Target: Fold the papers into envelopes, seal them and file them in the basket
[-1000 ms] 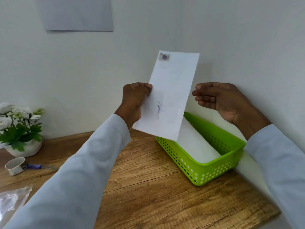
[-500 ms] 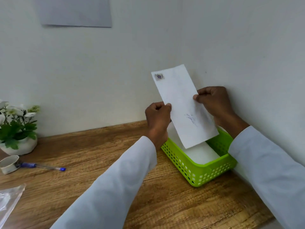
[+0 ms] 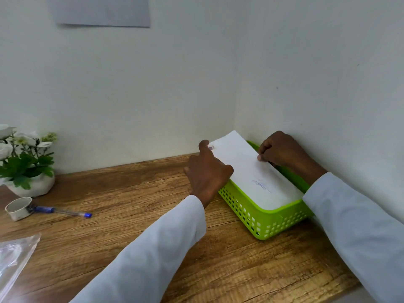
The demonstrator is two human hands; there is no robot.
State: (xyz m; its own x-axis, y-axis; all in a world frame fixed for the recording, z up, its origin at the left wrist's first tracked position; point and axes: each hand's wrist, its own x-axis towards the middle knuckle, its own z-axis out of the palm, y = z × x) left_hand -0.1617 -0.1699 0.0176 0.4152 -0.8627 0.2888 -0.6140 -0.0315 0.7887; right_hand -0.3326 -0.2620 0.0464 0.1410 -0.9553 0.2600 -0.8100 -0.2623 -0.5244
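Presently, a white envelope (image 3: 251, 171) lies across the top of the green basket (image 3: 262, 217), which sits on the wooden table (image 3: 131, 193) in the corner where two walls meet. The envelope's far end sticks out beyond the basket's back rim; a small mark shows near that far corner and a line of handwriting near the middle. The right hand (image 3: 282, 149) grips the envelope's right long edge, fingers curled over it with the thumb tip pressed on the paper. The left hand (image 3: 207, 169) sits at the envelope's left edge, fingers loosely spread and the forefinger raised beside the far corner; whether it touches the paper cannot be told. Both arms wear white sleeves. At the table's left stand a white pot of flowers (image 3: 24, 162), a roll of tape (image 3: 18, 208) and a blue pen (image 3: 63, 212) just beside it, with a clear plastic bag (image 3: 13, 259) nearer the viewer.
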